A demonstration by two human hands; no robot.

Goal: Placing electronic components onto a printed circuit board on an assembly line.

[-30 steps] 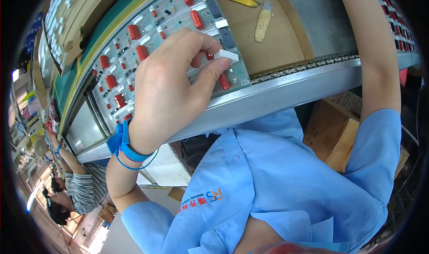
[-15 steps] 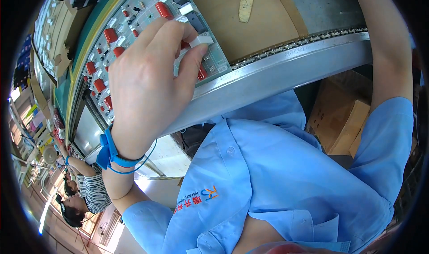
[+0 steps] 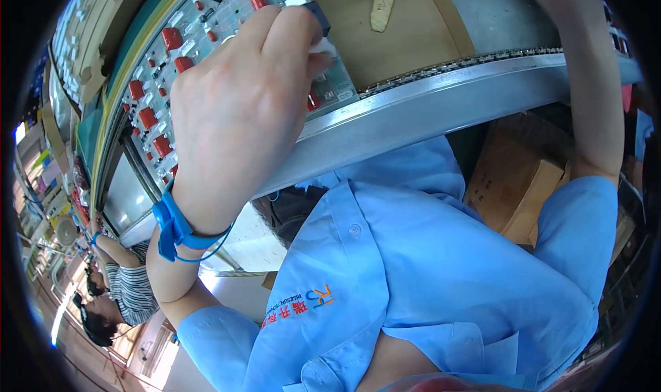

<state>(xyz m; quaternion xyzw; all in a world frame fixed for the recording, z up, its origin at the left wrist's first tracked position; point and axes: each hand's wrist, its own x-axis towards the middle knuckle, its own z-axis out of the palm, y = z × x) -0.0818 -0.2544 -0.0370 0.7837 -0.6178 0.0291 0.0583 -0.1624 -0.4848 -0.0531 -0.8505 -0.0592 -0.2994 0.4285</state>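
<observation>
In the head view, the pale green circuit board (image 3: 337, 82), studded with glossy red rounded components (image 3: 171, 38), sits along the silver metal rail (image 3: 413, 109) with its toothed chain (image 3: 468, 63). The left hand (image 3: 237, 99), wearing a blue plastic wrist strap (image 3: 175, 223), is over the board's right part. Its index finger and thumb are nearly together around a small white block (image 3: 325, 46), which is blurred and partly hidden, so whether it touches the board is hard to say. Right of the board lies a shallow brown cardboard tray (image 3: 434, 40) holding a tan, flat, elongated piece (image 3: 383, 6). Farther right of the board, the bare right forearm (image 3: 593, 96) reaches past the upper edge; how those fingers stand I cannot tell. Well to the board's lower left is a co-worker in a black-and-white striped shirt (image 3: 131, 289).
</observation>
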